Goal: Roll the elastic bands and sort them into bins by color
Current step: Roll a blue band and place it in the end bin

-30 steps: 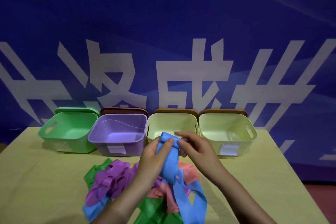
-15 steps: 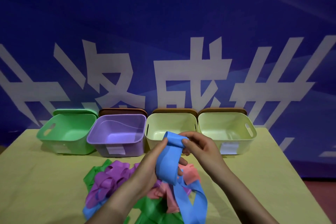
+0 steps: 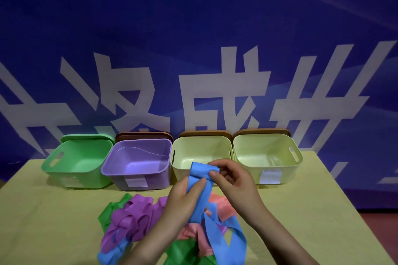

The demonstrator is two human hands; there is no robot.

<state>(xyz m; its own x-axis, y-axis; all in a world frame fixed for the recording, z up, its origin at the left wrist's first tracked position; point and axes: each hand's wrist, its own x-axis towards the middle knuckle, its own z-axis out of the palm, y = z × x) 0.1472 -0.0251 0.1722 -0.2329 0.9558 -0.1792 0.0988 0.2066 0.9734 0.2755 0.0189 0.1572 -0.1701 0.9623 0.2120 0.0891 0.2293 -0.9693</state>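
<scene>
Blue band sits pinched in both hands above the near pile: my left hand clamps the hanging length taut, my right hand pinches the folded top to start the roll, near the empty bins.

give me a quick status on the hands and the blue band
Both hands, left and right, pinch the blue band, top end folded over, tail trailing into the pile. All four bins empty, nearest cream bin unobstructed.
</scene>
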